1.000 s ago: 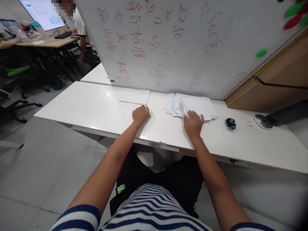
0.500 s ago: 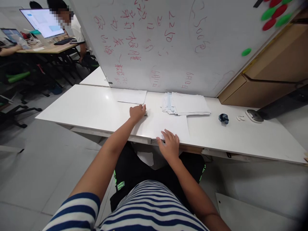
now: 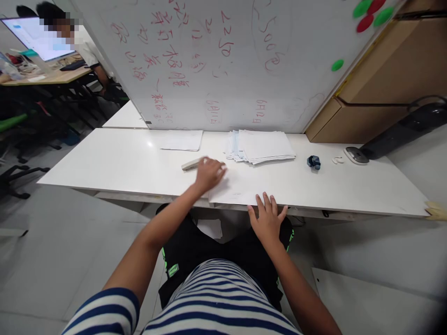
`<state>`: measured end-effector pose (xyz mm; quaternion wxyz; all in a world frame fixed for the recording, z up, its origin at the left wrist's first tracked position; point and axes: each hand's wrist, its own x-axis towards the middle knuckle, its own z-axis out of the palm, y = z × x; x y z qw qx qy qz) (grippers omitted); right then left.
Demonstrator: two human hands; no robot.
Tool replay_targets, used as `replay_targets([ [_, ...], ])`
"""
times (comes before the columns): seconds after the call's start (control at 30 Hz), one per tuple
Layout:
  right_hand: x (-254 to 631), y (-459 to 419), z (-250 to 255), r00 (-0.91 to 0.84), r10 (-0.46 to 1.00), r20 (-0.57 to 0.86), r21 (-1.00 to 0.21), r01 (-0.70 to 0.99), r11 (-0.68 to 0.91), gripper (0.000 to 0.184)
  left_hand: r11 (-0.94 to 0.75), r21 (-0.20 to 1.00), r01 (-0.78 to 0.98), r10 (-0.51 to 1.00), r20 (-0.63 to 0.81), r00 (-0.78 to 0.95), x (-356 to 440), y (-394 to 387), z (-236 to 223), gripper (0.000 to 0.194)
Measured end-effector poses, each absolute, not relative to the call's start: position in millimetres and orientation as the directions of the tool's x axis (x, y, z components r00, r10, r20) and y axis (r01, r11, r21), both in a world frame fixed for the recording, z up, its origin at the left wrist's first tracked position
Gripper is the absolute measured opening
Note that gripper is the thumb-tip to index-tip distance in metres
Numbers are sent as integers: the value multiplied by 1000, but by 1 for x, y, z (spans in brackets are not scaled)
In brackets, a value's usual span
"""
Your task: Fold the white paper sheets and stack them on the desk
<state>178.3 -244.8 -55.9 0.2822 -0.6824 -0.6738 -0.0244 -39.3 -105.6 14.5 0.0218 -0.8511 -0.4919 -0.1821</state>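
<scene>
A single white sheet of paper (image 3: 240,188) lies on the desk in front of me, hard to tell from the white top. My left hand (image 3: 210,173) hovers over its left side, fingers loosely bent and apart, holding nothing visible. Just left of that hand rests a pale, narrow stapler-like thing (image 3: 189,165), its right end hidden by the hand. My right hand (image 3: 268,221) is spread open, fingertips at the sheet's near edge by the desk's front edge. Behind the sheet is a stack of papers (image 3: 268,145), untidy at its left side. A thinner pile of paper (image 3: 182,140) lies farther left.
A whiteboard (image 3: 195,60) with red writing stands along the back of the white desk (image 3: 104,163). To the right are a small dark blue object (image 3: 314,163), white earbuds (image 3: 337,160), a mouse-like device (image 3: 356,156) and cardboard boxes (image 3: 370,118). A person sits at a far desk.
My right hand drew a sheet from the stack to the front edge, then moved right along it. My left hand let go of the pale stapler-like thing and shifted onto the sheet's side.
</scene>
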Motion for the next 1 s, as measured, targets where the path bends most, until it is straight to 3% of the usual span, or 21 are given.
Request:
replay_targets([
  [0.07, 171, -258, -55, 134, 908, 397, -420, 906, 49, 41, -701, 105, 706, 706, 243, 665, -16, -144, 2, 45],
  [0.13, 168, -270, -56, 230, 902, 365, -549, 836, 9, 37, -743, 52, 667, 662, 199, 722, -3, -176, -12, 60],
  [0.17, 168, -273, -58, 299, 895, 331, -636, 771, -22, 35, -741, 33, 670, 664, 177, 726, 0, -187, -17, 58],
  [0.23, 173, -276, -63, 446, 877, 179, -827, 551, -112, 36, -735, 5, 678, 672, 145, 726, -1, -199, -24, 52],
  [0.3, 181, -274, -68, 502, 862, -68, -944, 248, -219, 41, -746, 1, 666, 661, 119, 741, -6, -199, -26, 49],
  [0.4, 193, -267, -71, 335, 867, -369, -930, -131, -345, 46, -777, 14, 630, 628, 94, 773, -13, -193, -25, 51],
  [0.5, 198, -262, -67, 107, 896, -431, -864, -334, -376, 41, -790, 30, 612, 612, 88, 786, -16, -191, -26, 53],
  [0.63, 199, -261, -59, 24, 925, -379, -870, -349, -348, 39, -793, 53, 606, 609, 92, 788, -16, -192, -26, 57],
  [1.0, 196, -255, -61, 53, 938, -343, -919, -225, -324, 40, -763, 152, 628, 643, 88, 760, -13, -194, -17, 57],
])
